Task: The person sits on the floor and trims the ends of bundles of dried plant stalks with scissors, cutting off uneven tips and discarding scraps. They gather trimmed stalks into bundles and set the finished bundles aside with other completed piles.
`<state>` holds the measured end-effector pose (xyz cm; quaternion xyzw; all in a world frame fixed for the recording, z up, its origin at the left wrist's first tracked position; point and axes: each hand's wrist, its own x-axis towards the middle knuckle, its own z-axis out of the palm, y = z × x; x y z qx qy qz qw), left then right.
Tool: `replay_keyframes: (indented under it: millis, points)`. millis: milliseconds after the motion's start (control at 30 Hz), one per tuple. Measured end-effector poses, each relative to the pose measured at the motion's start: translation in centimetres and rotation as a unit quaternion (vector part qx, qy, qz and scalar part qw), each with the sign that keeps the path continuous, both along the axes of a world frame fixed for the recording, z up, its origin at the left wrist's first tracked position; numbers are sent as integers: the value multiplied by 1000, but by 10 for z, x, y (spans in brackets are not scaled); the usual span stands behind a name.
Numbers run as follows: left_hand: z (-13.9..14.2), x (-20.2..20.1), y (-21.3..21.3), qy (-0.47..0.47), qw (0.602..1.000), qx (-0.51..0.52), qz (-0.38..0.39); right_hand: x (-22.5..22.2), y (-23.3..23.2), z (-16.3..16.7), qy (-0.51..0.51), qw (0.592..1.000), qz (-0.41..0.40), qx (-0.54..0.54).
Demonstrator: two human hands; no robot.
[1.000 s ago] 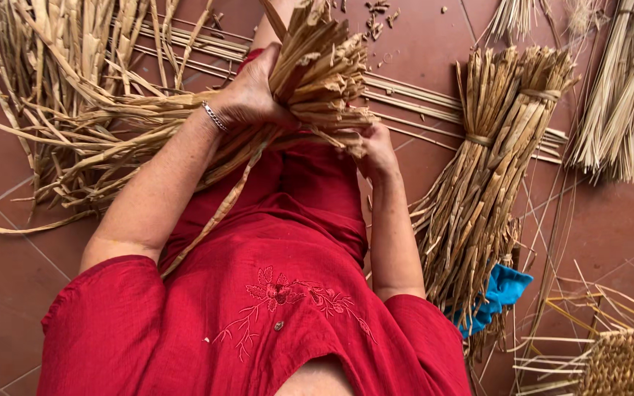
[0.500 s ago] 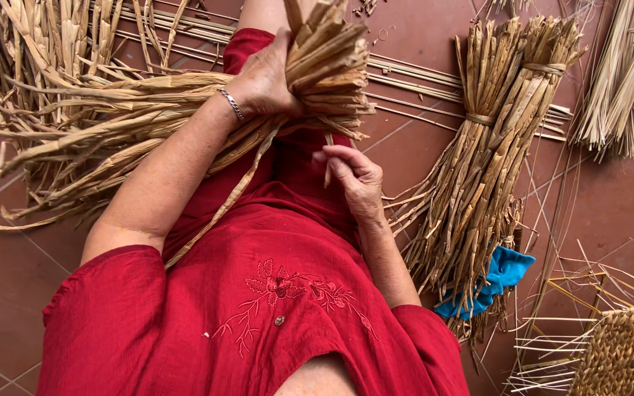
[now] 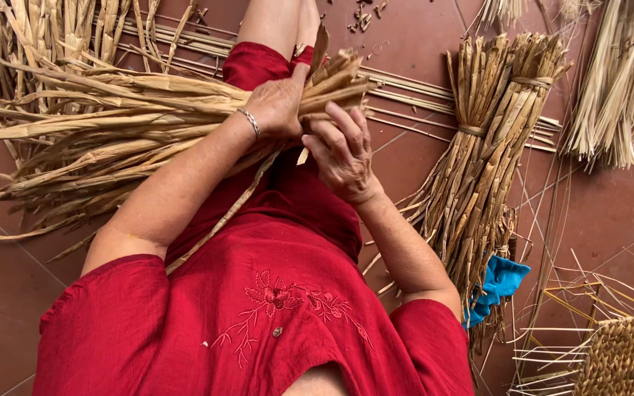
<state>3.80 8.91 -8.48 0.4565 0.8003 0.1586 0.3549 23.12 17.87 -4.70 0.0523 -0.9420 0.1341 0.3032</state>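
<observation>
On lap, left hand (image 3: 277, 108) hides bundle (image 3: 111, 110) middle.

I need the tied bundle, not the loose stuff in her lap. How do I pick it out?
Start at the red dress and look to the person's right, across the reddish tile floor. The tied bundle of dry stalks lies there, its lower end over a blue cloth. Unlike its neighbours, it has straw bands around it.

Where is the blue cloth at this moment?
In the head view, the blue cloth lies on the tiled floor at the person's right side, at the lower end of the tied bundle of dried stalks and left of the half-woven basket.
</observation>
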Motion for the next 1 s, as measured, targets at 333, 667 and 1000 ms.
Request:
replay_keyframes:
  millis: [333, 667, 1000]
  points:
    - [-4, 14, -17, -33, 997, 61, -18, -22, 20, -19, -97, 995, -33, -19]
    - [-25, 2, -20, -224, 958, 163, 67, -28, 15, -20, -6, 995, -36, -91]
    - [-34, 27, -7, -30, 950, 249, 184, -36, 22, -33, 13, 992, -60, -109]
